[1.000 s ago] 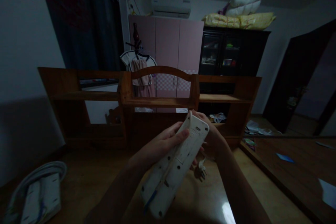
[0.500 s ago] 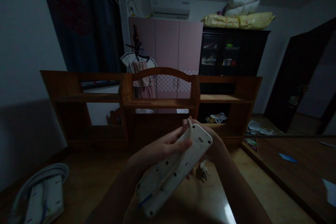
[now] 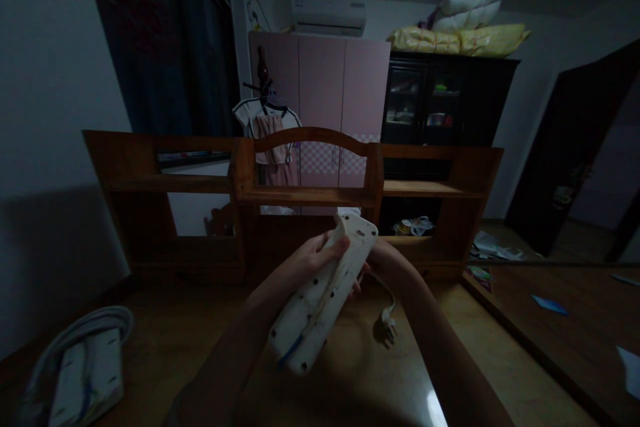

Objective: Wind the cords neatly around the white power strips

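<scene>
A white power strip (image 3: 325,300) is tilted in front of me, its screw-holed back facing up. Its cord runs lengthwise along that back and over the far end. My left hand (image 3: 320,257) grips the strip's left side, thumb pressed on the cord and fingers wrapped beneath. At the far right edge is my right hand (image 3: 387,257), closed round the cord, with its fingers largely hidden behind the strip. From under this hand the cord's loose part drops to a plug (image 3: 387,323) near the tabletop. A bit of blue (image 3: 293,350) shows near the strip's lower end.
Another white power strip (image 3: 90,373) with a coiled cord lies on the wooden table (image 3: 165,320) at the left. A wooden shelf unit (image 3: 305,197) stands along the table's back. To the right, a lower brown surface (image 3: 560,340) holds a blue packet (image 3: 549,305) and papers.
Both hands and the power strip have shifted slightly left and away from me. The cord loop at the strip's far end lies flatter, and cord leading to the plug is now visible.
</scene>
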{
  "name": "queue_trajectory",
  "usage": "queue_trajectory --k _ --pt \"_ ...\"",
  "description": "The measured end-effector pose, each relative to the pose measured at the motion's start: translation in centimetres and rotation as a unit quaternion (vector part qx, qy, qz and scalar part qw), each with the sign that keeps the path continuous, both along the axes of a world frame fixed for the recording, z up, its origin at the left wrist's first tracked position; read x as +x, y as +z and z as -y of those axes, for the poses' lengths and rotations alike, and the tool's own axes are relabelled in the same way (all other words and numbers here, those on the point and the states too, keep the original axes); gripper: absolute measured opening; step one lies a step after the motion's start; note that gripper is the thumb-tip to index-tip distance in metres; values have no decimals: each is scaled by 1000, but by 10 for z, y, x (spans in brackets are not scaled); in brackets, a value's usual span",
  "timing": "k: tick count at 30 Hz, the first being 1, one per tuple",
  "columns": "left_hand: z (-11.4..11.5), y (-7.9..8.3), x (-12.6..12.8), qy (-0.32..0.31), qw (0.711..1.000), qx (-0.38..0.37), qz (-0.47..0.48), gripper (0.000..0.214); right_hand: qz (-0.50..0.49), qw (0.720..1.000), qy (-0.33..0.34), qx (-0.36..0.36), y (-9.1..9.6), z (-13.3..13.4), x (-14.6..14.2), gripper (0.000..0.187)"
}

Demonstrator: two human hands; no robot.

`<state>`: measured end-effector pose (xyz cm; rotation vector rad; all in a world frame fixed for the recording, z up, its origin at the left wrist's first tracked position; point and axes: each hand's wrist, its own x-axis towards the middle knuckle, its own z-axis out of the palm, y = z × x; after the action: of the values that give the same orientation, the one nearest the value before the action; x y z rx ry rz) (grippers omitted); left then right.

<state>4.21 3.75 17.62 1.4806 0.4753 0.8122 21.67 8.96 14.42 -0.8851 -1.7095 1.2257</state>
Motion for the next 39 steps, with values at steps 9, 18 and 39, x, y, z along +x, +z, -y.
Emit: queue_trajectory --k 9,18,39 --pt "-17 1 -29 168 981 90 -30 52 169 960 -112 192 8 4 -5 31" --pt "-47 -8 -57 325 918 208 -92 57 326 902 -129 254 18 26 -4 35" --pt "-21 -14 -22 187 853 374 -313 30 127 970 -29 205 66 62 33 23"
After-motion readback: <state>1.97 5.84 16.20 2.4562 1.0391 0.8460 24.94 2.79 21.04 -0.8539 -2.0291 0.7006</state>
